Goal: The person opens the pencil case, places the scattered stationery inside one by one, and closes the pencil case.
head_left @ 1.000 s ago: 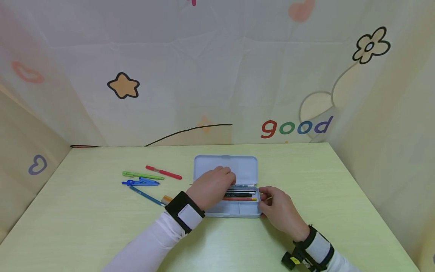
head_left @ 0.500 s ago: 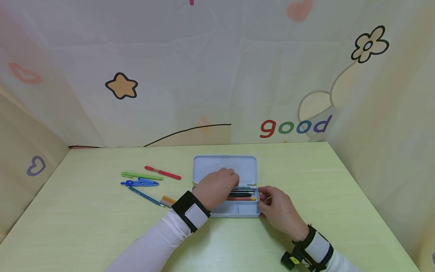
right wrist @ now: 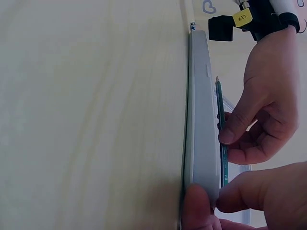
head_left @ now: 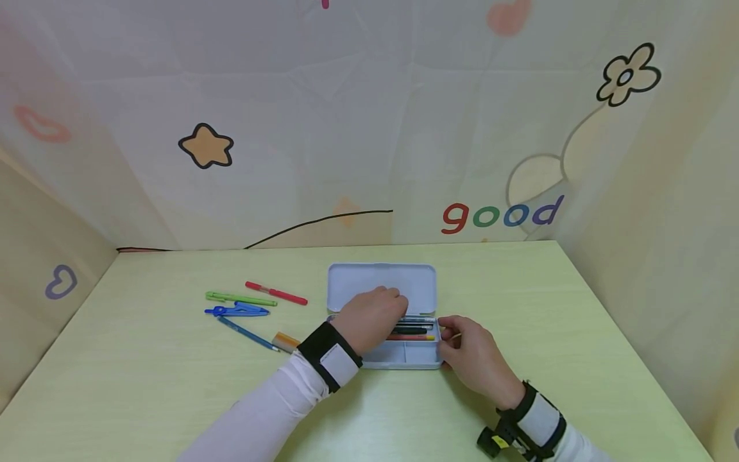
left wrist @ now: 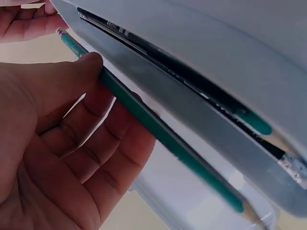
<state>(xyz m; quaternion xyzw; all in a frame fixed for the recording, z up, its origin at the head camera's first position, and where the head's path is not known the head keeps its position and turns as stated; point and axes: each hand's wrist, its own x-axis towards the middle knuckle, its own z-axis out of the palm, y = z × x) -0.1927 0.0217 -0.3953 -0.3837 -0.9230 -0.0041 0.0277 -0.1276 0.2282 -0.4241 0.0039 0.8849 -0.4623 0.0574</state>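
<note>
A pale blue pencil case lies with its lid raised at the table's middle. My left hand is over its tray and pinches a green pencil between thumb and fingers. In the left wrist view that pencil slants close along the case's wall, its sharpened tip away from my hand. Inside the tray lie a black pen, a reddish pencil with a yellow end and other slim items, partly hidden by my left hand. My right hand grips the case's right end with thumb and fingers.
Left of the case lie a red pen, a green pen, a blue compass, a blue pencil and an orange-and-grey eraser partly behind my left wrist. A printed curtain hangs behind the table.
My left hand has shifted a little to the right over the tray, uncovering more of the eraser. The right hand stays on the case's end.
</note>
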